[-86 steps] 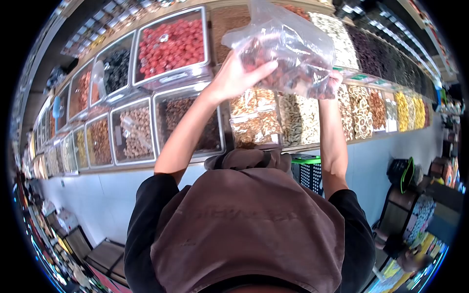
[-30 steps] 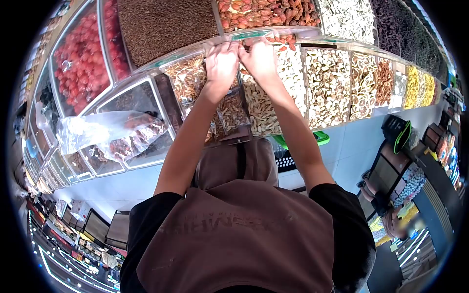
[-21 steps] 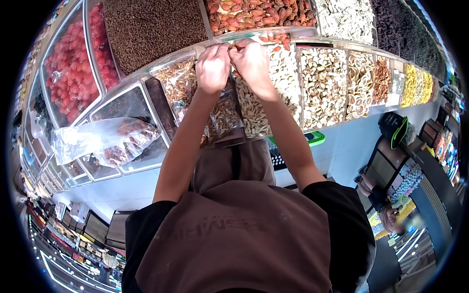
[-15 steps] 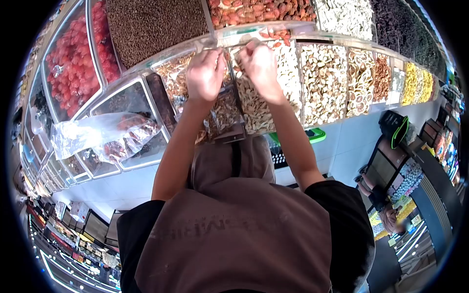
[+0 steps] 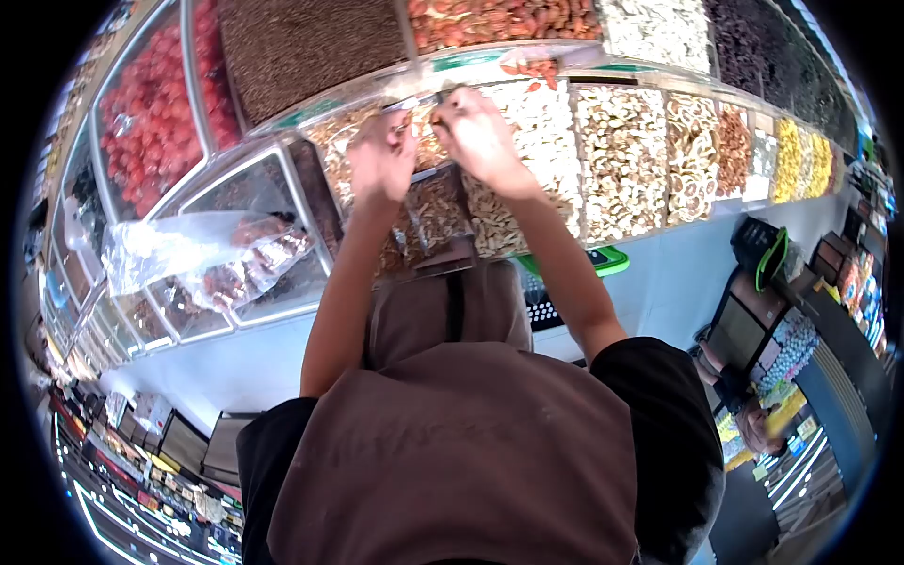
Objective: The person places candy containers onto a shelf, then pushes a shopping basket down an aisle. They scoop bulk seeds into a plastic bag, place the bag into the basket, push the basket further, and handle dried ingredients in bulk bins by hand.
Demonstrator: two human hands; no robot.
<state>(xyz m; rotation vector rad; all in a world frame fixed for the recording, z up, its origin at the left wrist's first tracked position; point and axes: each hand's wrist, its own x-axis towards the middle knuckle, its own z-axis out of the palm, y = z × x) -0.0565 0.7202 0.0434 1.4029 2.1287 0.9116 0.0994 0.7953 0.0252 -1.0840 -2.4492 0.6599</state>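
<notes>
My left hand (image 5: 381, 162) hovers over a bin of thin brown dried strips (image 5: 433, 212), its fingers drawn together. Close on its right, my right hand (image 5: 477, 139) pinches its fingers by the border with a bin of pale dried slices (image 5: 508, 223). Small brownish bits show at both sets of fingertips, too small and blurred to name. A gap separates the two hands. Left of them, a clear plastic bag (image 5: 179, 250) with dark reddish pieces inside lies on the lidded bins.
Behind stand bins of dark brown grains (image 5: 311, 56), red dried fruit (image 5: 151, 122) and orange-red dried pieces (image 5: 499, 24). More sliced dried goods (image 5: 621, 160) fill bins to the right. A clear raised edge runs between the rows. Another person (image 5: 753, 424) is far right.
Both hands have shifted slightly left, the right hand moving more toward the brown strips. Its fingers now reach the border between the two bins. The bag stays on the lids.
</notes>
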